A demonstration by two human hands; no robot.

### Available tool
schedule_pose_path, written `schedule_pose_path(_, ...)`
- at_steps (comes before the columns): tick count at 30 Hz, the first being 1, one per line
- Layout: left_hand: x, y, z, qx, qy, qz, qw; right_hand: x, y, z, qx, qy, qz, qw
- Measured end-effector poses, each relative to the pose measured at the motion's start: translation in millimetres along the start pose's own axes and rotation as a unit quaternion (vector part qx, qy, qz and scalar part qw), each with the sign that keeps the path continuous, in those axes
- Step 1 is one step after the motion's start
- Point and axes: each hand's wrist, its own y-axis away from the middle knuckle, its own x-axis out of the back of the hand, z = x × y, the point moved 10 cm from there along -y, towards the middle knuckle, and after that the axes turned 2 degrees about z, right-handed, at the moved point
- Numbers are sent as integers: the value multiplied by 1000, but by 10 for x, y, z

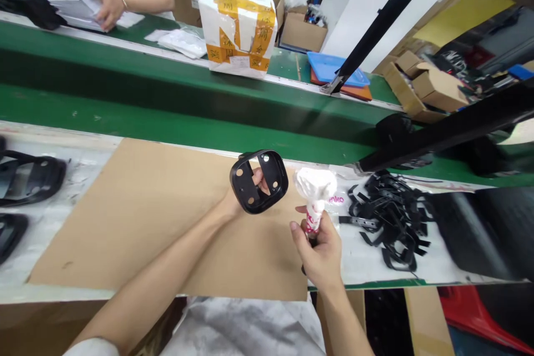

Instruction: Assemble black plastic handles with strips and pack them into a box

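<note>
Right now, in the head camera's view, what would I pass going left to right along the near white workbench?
Black plastic frames → cardboard sheet → black frame held up in the left hand → white wrapped tool in the right hand → pile of black straps.

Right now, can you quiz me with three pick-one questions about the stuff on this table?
1. Where does the pile of thin black plastic strips lie?
A. right of both hands
B. on the far belt
C. left of the cardboard

2. What colour is the flat cardboard sheet?
A. blue
B. brown
C. white

3. What does the left hand do?
A. lies flat
B. points away
C. holds the black plastic frame with holes

Answers: 1 A, the strips lie past the right hand. 2 B, it looks plain brown. 3 C, fingers show through the frame's opening.
</note>
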Motion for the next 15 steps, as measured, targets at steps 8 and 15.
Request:
schedule_pose_path(8, 10, 30, -205, 40, -33, -68, 996, -311, -90, -16, 10, 68, -45, 997)
schedule_pose_path(15, 144, 38, -151, 37, -232, -80, 969, -224, -176, 319, -145, -104, -22, 984)
